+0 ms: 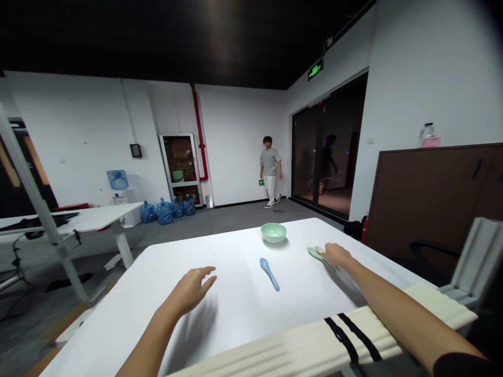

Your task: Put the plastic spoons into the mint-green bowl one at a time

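Head view, nearest: a cream ribbed panel (275, 348) with two black stripes lies across the near table edge, under the right forearm.
Left hand (192, 288): open, fingers spread and pointing forward-right, above the white table (220, 251) and holding nothing.
Right hand (337, 255): fingers laid over the handle of the green spoon (316, 254). I cannot tell whether they have closed round it.
Green spoon: flat on the table, bowl end poking out left of the fingers, long axis running back toward the right wrist.
Blue spoon (269, 273): between the hands, untouched, handle toward the camera, nearer the right hand.
Green bowl (273, 232): beyond the blue spoon, ahead-left of the right hand, near the far edge.
Room: bare tabletop between spoon and bowl; the right edge is close to the right hand.
Background: a person (270, 170) stands far off.
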The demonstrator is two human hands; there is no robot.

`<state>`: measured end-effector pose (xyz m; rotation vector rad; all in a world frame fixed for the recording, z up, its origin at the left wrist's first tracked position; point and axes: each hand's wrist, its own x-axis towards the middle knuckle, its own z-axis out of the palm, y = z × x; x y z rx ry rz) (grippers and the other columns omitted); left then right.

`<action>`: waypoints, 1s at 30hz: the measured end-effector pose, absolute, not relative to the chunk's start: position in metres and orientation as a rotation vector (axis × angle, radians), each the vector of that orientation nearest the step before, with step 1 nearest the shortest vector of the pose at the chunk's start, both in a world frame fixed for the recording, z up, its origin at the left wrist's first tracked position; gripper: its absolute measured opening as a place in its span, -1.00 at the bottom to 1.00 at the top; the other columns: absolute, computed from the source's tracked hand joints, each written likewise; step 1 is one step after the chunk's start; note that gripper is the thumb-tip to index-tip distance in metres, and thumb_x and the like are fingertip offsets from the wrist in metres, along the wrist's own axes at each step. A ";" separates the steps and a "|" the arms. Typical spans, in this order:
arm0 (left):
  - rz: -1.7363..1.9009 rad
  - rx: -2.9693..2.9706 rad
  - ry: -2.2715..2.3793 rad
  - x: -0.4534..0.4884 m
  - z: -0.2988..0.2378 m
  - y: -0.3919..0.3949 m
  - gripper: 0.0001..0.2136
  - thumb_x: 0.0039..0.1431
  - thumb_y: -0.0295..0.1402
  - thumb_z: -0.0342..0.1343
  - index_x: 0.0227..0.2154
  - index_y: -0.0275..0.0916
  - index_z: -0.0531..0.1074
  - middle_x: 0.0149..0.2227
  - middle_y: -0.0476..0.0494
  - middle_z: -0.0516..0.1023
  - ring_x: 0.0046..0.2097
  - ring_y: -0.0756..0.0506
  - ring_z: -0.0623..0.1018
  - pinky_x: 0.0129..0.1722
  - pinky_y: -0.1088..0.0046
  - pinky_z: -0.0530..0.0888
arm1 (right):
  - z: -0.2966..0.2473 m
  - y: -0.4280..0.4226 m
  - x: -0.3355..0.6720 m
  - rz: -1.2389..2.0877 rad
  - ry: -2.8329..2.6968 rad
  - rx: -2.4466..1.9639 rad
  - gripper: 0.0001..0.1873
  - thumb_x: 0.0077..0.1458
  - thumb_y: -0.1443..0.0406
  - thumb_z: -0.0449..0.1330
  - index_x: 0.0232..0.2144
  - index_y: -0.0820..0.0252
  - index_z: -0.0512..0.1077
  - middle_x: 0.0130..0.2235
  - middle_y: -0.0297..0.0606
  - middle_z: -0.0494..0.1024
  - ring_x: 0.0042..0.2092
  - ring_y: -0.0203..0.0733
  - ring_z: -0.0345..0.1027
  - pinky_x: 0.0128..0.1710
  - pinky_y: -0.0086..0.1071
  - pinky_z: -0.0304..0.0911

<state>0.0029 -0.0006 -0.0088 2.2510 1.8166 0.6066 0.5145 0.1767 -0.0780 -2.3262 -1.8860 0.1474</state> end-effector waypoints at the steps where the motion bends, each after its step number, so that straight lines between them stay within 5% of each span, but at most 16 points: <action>1: 0.604 2.250 1.817 0.003 -0.008 -0.001 -0.49 0.24 0.05 -0.15 0.06 -0.11 0.43 0.05 -0.18 0.53 0.03 -0.22 0.52 -0.01 0.26 0.42 | -0.078 0.176 0.513 0.149 -1.923 -2.328 -0.65 0.08 0.13 0.16 -0.19 0.27 0.47 -0.07 0.07 0.51 -0.10 0.06 0.43 -0.26 -0.29 0.22; 12: 0.607 2.212 1.827 0.006 -0.003 -0.005 -0.47 0.21 0.06 -0.14 0.06 -0.12 0.43 0.07 -0.18 0.53 0.04 -0.25 0.52 -0.02 0.25 0.43 | -0.090 0.176 0.507 0.189 -2.114 -2.262 -0.59 -0.03 0.31 0.21 -0.06 0.17 0.42 -0.04 -0.01 0.50 -0.08 0.02 0.43 -0.28 -0.34 0.21; 17: 0.607 2.245 1.820 0.005 -0.005 -0.003 -0.48 0.23 0.05 -0.15 0.07 -0.12 0.43 0.05 -0.19 0.54 0.05 -0.24 0.52 -0.01 0.26 0.42 | -0.081 0.177 0.491 0.245 -2.045 -2.249 -0.69 -0.02 0.23 0.21 -0.20 0.26 0.46 -0.09 0.01 0.51 -0.15 -0.05 0.44 -0.34 -0.39 0.20; 23: 0.587 2.245 1.839 0.005 -0.004 -0.003 -0.48 0.24 0.05 -0.16 0.08 -0.12 0.42 0.06 -0.18 0.53 0.05 -0.23 0.51 -0.01 0.27 0.41 | -0.070 0.170 0.459 0.499 -2.175 -2.100 -0.71 -0.02 0.17 0.17 -0.51 0.32 0.52 -0.43 -0.09 0.56 -0.44 -0.20 0.40 -0.48 -0.42 0.19; 30: 0.578 2.235 1.844 0.007 -0.002 -0.005 -0.48 0.24 0.05 -0.15 0.07 -0.12 0.42 0.06 -0.17 0.53 0.04 -0.23 0.52 -0.03 0.28 0.42 | -0.072 0.160 0.441 0.495 -2.256 -2.053 -0.68 -0.06 0.17 0.19 -0.62 0.33 0.53 -0.56 -0.15 0.51 -0.52 -0.23 0.38 -0.38 -0.38 0.26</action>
